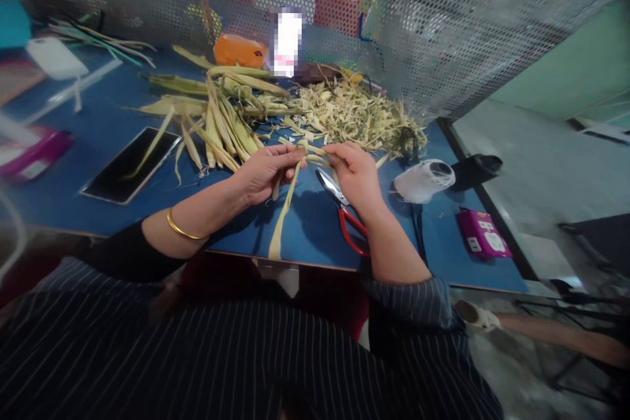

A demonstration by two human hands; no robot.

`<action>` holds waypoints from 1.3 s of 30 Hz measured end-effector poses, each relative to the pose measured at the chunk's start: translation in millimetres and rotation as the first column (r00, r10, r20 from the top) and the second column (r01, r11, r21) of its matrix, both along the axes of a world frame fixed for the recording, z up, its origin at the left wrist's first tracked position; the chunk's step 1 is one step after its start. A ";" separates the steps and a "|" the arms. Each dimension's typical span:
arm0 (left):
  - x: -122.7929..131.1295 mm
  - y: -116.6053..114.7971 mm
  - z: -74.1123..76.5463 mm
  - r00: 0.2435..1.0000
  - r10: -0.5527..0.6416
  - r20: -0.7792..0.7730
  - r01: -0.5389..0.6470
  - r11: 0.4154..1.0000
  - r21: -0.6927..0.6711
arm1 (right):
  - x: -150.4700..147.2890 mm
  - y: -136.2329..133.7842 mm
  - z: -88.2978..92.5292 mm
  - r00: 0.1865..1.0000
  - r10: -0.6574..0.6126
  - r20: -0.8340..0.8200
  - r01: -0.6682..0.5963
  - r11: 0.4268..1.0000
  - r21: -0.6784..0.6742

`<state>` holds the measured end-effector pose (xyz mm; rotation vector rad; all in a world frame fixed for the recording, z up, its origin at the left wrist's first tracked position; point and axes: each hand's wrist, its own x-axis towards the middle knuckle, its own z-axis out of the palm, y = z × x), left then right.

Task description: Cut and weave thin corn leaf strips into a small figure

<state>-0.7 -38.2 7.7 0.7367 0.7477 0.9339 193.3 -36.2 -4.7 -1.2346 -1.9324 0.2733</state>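
Note:
My left hand and my right hand are both closed on pale yellow-green leaf strips held between them above a blue table. One long strip hangs down from my left hand past the table's front edge. Red-handled scissors lie on the table just under my right hand. Behind my hands lies a bundle of long leaf strips and a heap of shredded leaf scraps.
A black phone lies at the left with a strip across it. A white thread spool, a black object and a pink box sit at the right. A perforated metal screen backs the table.

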 end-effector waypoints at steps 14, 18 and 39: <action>-3.4 4.3 -4.4 0.990 -0.136 0.025 0.137 0.989 -0.062 | 1.5 -1.4 2.4 0.997 0.072 0.031 -0.075 0.994 0.083; -4.8 5.0 -6.2 0.980 -0.192 0.049 0.196 0.977 -0.084 | 1.6 1.0 0.5 0.992 0.123 -0.023 -0.122 0.990 0.065; -7.2 3.9 -2.7 0.981 -0.193 0.027 0.195 0.961 -0.195 | 7.7 3.3 0.3 0.982 0.186 0.022 -0.186 0.982 -0.003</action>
